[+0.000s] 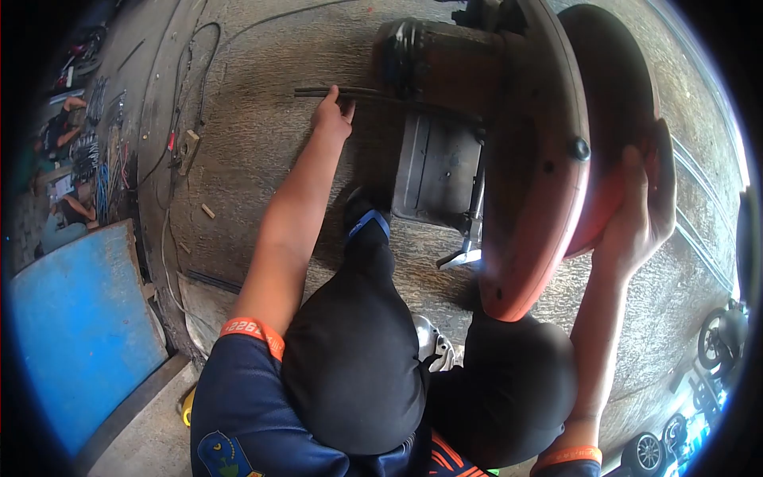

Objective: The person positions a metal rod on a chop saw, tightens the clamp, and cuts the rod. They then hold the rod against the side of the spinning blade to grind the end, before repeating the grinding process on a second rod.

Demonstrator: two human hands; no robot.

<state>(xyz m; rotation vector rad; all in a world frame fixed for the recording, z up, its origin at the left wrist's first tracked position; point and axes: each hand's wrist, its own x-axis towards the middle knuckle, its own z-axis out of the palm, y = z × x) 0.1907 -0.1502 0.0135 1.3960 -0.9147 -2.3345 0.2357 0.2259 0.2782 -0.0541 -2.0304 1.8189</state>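
Left hand (pixel 334 119) pinches thin dark straight rods (pixel 310 92); right hand (pixel 638 222) grasps right edge of round red cover (pixel 606 183).

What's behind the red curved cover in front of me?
Behind the red curved cover is a rounded red piece, its edge held in your right hand. Whatever the cover overlaps is hidden, so I can't tell what's there.

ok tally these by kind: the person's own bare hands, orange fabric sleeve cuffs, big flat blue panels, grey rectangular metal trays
Bare hands: 2 (left hand, right hand)
Orange fabric sleeve cuffs: 2 (left cuff, right cuff)
Big flat blue panel: 1
Grey rectangular metal tray: 1
Total: 6
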